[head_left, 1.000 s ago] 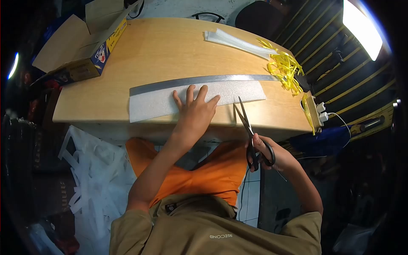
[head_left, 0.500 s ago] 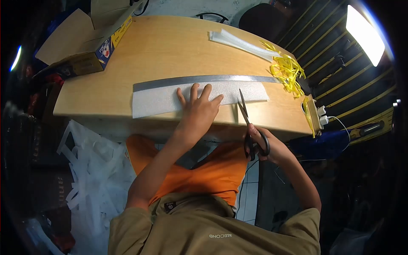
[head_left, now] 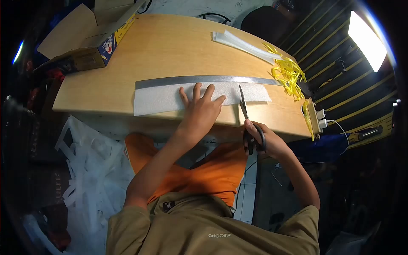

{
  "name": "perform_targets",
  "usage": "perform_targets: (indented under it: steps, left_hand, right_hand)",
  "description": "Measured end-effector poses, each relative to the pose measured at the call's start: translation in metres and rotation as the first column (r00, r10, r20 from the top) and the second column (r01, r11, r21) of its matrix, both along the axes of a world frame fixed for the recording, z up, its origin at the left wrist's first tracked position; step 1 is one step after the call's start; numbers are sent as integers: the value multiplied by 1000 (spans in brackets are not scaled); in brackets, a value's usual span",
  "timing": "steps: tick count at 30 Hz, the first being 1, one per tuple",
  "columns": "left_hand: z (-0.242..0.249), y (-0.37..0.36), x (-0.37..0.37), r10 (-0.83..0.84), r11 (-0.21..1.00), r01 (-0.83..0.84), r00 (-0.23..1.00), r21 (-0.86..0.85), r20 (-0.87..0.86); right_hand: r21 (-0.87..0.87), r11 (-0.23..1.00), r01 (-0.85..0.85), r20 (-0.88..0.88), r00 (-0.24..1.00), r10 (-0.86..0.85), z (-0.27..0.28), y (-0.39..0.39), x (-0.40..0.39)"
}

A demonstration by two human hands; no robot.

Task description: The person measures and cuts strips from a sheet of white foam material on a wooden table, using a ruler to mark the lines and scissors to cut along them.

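My left hand (head_left: 200,115) presses on a white foam sheet (head_left: 159,100), fingers spread, with the fingertips near a metal ruler (head_left: 178,80). The long ruler lies along the sheet's far edge. In my right hand (head_left: 265,138) is a pair of scissors (head_left: 244,104) with black handles, gripped at the table's front edge. Their blades point away from me and overlap the right part of the foam sheet. The blades look nearly together; whether the foam is between them is hard to see.
An open cardboard box (head_left: 85,55) stands at the back left. Folded white foam strips (head_left: 242,44) and tangled yellow ribbon (head_left: 290,74) lie at the right. Plugs sit in a power strip (head_left: 313,117) by the right edge. White foam scraps (head_left: 95,170) hang below left.
The scissors have shifted slightly away from me and left, and their handles look closer together. My left hand stays on the foam sheet; the whole view has shifted a little.
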State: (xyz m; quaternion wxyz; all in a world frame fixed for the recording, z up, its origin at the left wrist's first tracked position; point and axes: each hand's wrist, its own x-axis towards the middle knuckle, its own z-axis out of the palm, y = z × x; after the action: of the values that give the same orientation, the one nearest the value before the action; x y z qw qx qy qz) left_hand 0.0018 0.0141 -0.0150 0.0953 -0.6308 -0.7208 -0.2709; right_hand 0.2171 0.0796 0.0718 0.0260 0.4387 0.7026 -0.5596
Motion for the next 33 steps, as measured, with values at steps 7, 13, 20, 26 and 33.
perform_targets:
  steps: [7, 13, 20, 26, 33]
  left_hand:
    - [-2, 2, 0, -3, 1000, 3, 1000, 1, 26]
    - [-1, 1, 0, -5, 1000, 5, 1000, 8, 12]
    - [-3, 2, 0, -4, 1000, 4, 1000, 25, 6]
    - [-3, 2, 0, -10, 1000, 9, 1000, 29, 7]
    - [-2, 1, 0, -10, 1000, 10, 1000, 23, 8]
  right_hand:
    - [-74, 997, 31, -21, 999, -33, 5, 3, -2]
    - [-195, 976, 94, -39, 994, -104, 9, 1, 2]
    - [-19, 1000, 22, 29, 999, -22, 11, -7, 3]
    - [-14, 1000, 12, 25, 1000, -12, 10, 2, -4]
    - [-61, 996, 58, -1, 998, -58, 5, 6, -6]
